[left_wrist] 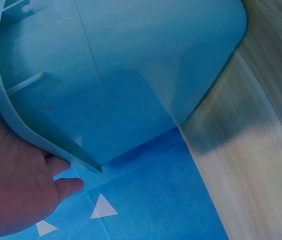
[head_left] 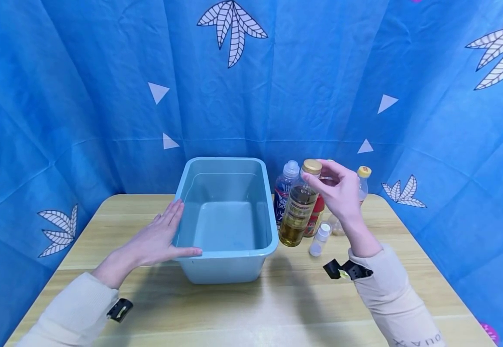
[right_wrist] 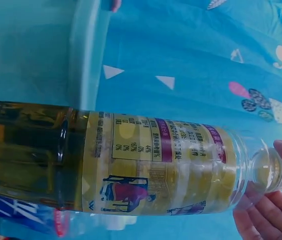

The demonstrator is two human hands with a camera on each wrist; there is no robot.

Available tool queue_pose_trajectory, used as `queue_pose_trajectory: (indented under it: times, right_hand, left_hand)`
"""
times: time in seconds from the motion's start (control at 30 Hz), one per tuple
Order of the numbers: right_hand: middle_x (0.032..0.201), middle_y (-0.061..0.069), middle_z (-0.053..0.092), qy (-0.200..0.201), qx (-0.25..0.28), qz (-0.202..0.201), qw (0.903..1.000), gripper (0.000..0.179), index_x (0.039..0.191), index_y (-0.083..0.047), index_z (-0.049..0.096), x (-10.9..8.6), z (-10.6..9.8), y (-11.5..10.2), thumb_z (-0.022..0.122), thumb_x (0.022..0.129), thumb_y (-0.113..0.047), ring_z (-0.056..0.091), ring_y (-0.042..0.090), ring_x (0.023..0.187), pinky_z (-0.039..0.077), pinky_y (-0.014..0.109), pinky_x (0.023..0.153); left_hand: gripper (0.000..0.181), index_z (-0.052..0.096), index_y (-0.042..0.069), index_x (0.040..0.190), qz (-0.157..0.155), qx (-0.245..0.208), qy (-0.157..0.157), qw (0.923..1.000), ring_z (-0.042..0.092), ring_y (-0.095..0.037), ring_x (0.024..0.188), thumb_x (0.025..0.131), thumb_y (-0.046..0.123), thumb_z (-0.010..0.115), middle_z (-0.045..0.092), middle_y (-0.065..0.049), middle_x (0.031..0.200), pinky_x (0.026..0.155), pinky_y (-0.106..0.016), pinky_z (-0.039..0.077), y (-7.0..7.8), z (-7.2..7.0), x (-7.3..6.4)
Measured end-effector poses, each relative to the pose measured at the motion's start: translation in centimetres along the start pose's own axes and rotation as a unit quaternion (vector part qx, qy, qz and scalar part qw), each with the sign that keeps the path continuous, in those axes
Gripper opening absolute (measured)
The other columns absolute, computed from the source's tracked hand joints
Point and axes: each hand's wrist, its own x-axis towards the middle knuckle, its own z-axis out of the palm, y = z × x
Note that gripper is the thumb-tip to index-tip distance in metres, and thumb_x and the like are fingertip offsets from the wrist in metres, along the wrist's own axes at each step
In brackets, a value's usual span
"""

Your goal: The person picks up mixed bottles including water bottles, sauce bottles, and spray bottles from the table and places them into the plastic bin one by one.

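In the head view my left hand rests on the left rim of a light blue plastic basin, fingers straight, thumb along the near corner. The left wrist view shows the palm against the basin's rim. My right hand pinches the neck of a clear bottle just under its gold cap. This bottle is partly filled with golden liquid and hangs slightly tilted beside the basin's right wall. In the right wrist view its yellow label faces the camera, with fingers and thumb around the neck.
Behind and right of the held bottle stand a dark blue bottle, a red-labelled bottle, a small white-capped bottle and a yellow-capped clear bottle. A blue patterned curtain backs the wooden table.
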Motion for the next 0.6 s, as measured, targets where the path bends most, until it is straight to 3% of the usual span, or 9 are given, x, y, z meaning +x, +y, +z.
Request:
queue_pose_trajectory:
  times: [0.13,0.6]
  right_hand:
    - [0.086,0.010,0.065,0.009,0.003,-0.019,0.9998,0.030,0.102,-0.001,0.064,0.7,-0.2,0.7,0.071,0.076,-0.014,0.061,0.008,0.073,0.050,0.020,0.067]
    - [0.086,0.004,0.066,0.009,-0.011,-0.048,0.9988,0.030,0.102,-0.005,0.066,2.3,-0.7,-2.9,0.071,0.075,-0.017,0.061,0.009,0.075,0.050,0.021,0.066]
  left_hand:
    - [0.114,0.006,-0.004,0.140,0.001,0.000,0.000,1.0000,0.004,-0.034,0.132,0.068,0.075,0.047,0.003,-0.019,0.146,0.102,-0.055,0.014,0.0,0.0,0.0]
    - [0.114,0.004,-0.002,0.140,0.001,0.000,-0.006,1.0000,0.004,-0.035,0.132,0.068,0.075,0.047,0.002,-0.019,0.146,0.102,-0.056,0.013,0.0,-0.2,0.1]
